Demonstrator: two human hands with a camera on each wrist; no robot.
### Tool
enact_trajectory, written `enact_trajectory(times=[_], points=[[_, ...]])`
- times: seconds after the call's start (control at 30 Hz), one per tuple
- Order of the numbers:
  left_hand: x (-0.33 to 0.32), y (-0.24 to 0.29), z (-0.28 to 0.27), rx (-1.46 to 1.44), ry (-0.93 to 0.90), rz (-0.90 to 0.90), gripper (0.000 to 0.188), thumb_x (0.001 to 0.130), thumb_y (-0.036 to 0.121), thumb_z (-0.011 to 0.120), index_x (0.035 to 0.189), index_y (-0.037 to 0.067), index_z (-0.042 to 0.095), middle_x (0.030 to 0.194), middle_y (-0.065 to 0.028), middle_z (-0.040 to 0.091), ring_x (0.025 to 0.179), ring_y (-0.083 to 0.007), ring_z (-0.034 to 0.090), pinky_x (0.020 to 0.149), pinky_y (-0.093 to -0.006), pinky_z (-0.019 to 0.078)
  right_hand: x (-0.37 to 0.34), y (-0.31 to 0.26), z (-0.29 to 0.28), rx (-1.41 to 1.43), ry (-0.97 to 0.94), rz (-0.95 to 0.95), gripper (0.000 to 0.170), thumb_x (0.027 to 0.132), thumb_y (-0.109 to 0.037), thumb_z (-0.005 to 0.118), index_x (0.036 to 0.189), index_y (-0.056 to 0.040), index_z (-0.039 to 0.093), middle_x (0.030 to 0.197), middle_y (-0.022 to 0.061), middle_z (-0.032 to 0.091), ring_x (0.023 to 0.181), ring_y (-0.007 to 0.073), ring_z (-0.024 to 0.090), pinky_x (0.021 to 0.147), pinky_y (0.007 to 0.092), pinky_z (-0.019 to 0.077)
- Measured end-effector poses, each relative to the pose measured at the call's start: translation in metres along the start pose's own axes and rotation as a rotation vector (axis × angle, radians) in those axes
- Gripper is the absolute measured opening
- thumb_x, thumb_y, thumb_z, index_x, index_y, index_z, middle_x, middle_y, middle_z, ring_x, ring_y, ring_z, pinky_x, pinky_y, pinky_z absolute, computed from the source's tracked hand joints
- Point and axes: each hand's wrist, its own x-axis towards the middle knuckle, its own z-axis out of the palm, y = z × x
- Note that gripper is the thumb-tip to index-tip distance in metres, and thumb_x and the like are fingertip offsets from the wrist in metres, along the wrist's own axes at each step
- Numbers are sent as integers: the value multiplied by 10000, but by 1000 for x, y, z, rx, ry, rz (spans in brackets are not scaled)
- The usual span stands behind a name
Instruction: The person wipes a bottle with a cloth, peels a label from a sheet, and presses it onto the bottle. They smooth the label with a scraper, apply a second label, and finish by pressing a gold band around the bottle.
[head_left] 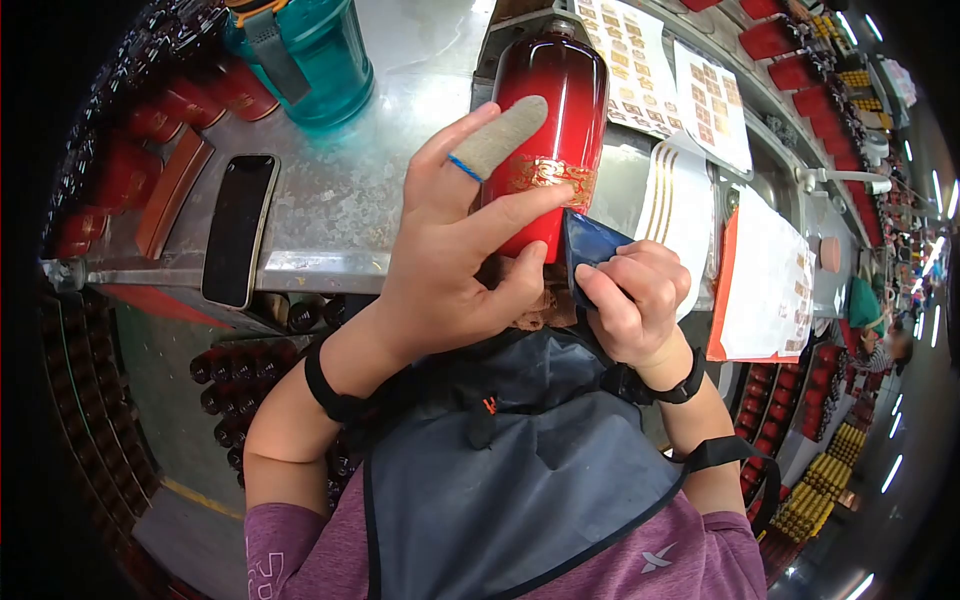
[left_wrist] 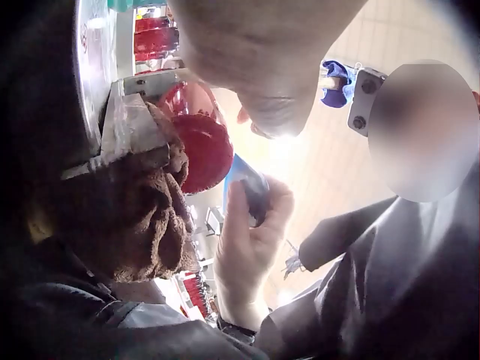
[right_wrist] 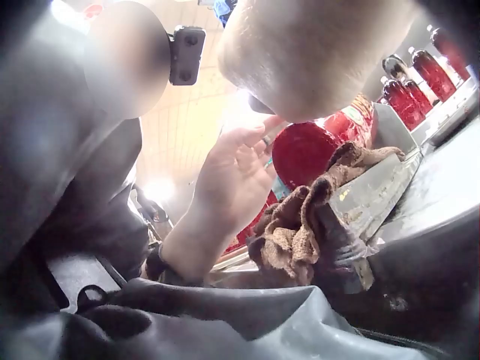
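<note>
A glossy red bottle (head_left: 560, 100), dark toward its neck, lies on its side with its base toward the person; a gold ornamental band (head_left: 553, 178) circles it near the base. The left hand (head_left: 452, 228) is spread over the bottle's left side, a cloth finger cover (head_left: 500, 138) with a blue band on one finger, another fingertip on the gold band. The right hand (head_left: 638, 300) pinches a dark blue flat piece (head_left: 592, 246) whose edge is at the bottle's lower right. In the left wrist view the bottle's round base (left_wrist: 201, 154) shows beside the blue piece (left_wrist: 251, 195).
A brown cloth (right_wrist: 289, 232) hangs below the bottle at the metal table's edge. A phone (head_left: 240, 230) and teal jug (head_left: 325, 80) are on the left. Sheets of gold stickers (head_left: 630, 65) lie to the right, beside a white sheet in an orange folder (head_left: 765, 285).
</note>
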Motion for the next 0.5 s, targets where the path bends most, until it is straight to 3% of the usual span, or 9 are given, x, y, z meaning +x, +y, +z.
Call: enact_trajectory(times=[0.3, 0.37, 0.4, 0.43, 0.5], points=[[-9, -3, -1, -12, -13, 63, 427, 714, 45, 663, 1117, 150, 760, 1493, -191, 484, 1403, -381, 383, 1147, -467, 302, -2, 6, -16, 206, -52, 18, 479, 662, -3, 743, 1124, -79, 644, 1000, 64, 537, 901, 237, 531, 740, 357, 520], [-6, -2, -9, -2, 48, 6, 372, 718, 56, 698, 1076, 150, 744, 1422, -160, 554, 1324, -388, 465, 1077, -455, 400, 0, 10, -25, 173, -32, 164, 549, 620, 70, 759, 1140, -56, 635, 974, 91, 564, 834, 254, 564, 716, 359, 501], [-2, -4, -15, 41, 59, -25, 367, 780, 83, 702, 1145, 113, 716, 1353, -175, 586, 1294, -369, 491, 1063, -421, 414, 7, 13, -29, 168, -23, 230, 569, 636, 120, 773, 1162, -33, 620, 962, 112, 581, 787, 268, 576, 700, 365, 485], [-2, -11, -11, 45, 64, -30, 367, 780, 83, 702, 1145, 113, 716, 1353, -175, 586, 1294, -369, 491, 1063, -421, 414, 11, 14, -31, 205, -3, 338, 496, 730, 93, 768, 1185, -16, 604, 985, 127, 584, 833, 263, 579, 723, 351, 478], [-4, -27, 5, -409, 215, -401, 358, 865, 155, 707, 1209, 60, 674, 1273, -208, 593, 1236, -352, 540, 1047, -390, 425, 14, 20, -36, 292, -8, 583, 445, 802, 64, 751, 1212, 2, 589, 1006, 119, 577, 888, 228, 577, 776, 310, 473]])
